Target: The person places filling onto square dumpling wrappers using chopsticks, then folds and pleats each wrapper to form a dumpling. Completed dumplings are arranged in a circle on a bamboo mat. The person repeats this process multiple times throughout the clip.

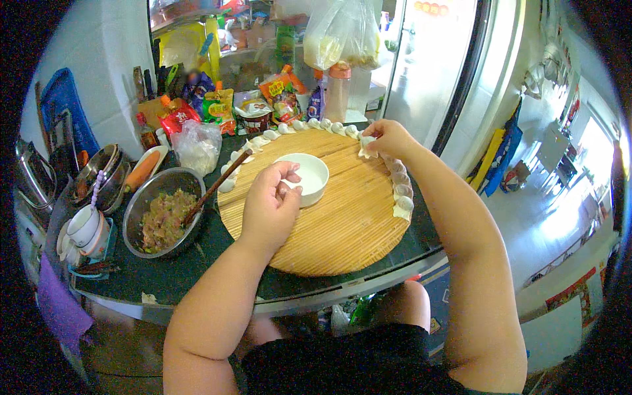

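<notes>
At the far right of a round slatted wooden board (pixel 340 232), my right hand (pixel 394 140) pinches a folded wonton (pixel 368 149) at the board's rim. More wrapped wontons (pixel 402 191) line the rim on the right, along the back and on the left. My left hand (pixel 270 205) is beside a white bowl (pixel 314 185) on the board, its fingers curled but apart at the left rim, with nothing seen in them. Left of the board, a steel bowl (pixel 129 232) holds minced filling (pixel 165 217), with brown chopsticks (pixel 222 180) leaning out of it.
Behind the steel bowl stand a plastic bag (pixel 197 148), a carrot (pixel 143 170) on a dish and a sauce bottle (pixel 146 131). Seasoning packets (pixel 218 106) line the window. Stacked cups (pixel 84 224) stand at left. The dark tabletop's front edge (pixel 345 286) curves before me.
</notes>
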Action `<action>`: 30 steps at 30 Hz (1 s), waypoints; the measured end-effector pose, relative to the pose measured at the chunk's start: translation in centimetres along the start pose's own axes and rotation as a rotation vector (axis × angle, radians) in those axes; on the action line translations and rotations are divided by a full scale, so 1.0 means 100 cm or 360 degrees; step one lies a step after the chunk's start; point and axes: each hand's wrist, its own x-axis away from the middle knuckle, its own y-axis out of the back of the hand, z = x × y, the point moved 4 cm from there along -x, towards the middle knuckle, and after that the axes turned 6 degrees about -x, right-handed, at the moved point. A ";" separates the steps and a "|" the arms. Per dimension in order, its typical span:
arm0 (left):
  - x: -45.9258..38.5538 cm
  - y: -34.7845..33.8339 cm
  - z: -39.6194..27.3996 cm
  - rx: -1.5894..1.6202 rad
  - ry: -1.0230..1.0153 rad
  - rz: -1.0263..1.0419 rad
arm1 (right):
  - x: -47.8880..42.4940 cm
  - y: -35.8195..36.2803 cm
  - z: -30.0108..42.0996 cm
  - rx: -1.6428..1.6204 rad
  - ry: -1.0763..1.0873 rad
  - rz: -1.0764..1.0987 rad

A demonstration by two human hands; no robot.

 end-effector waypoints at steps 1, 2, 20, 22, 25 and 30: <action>0.000 0.000 -0.004 -0.0047 -0.0029 -0.0002 | -0.007 -0.004 -0.001 0.0034 -0.0017 0.0134; 0.001 0.000 -0.007 -0.0055 0.0080 0.0068 | -0.013 -0.007 -0.003 0.0070 -0.0034 0.0267; 0.001 -0.001 -0.008 -0.0139 0.0002 0.0111 | -0.041 -0.005 -0.030 0.0366 -0.0016 0.0446; 0.002 0.003 -0.008 -0.0141 0.0022 0.0075 | -0.031 -0.010 -0.013 0.0465 -0.0020 0.0389; 0.001 0.002 -0.009 -0.0100 0.0023 0.0062 | -0.030 -0.009 -0.020 0.0421 -0.0045 0.0377; 0.000 0.001 -0.005 -0.0072 0.0019 0.0040 | -0.034 -0.011 -0.029 0.0389 0.0082 0.0385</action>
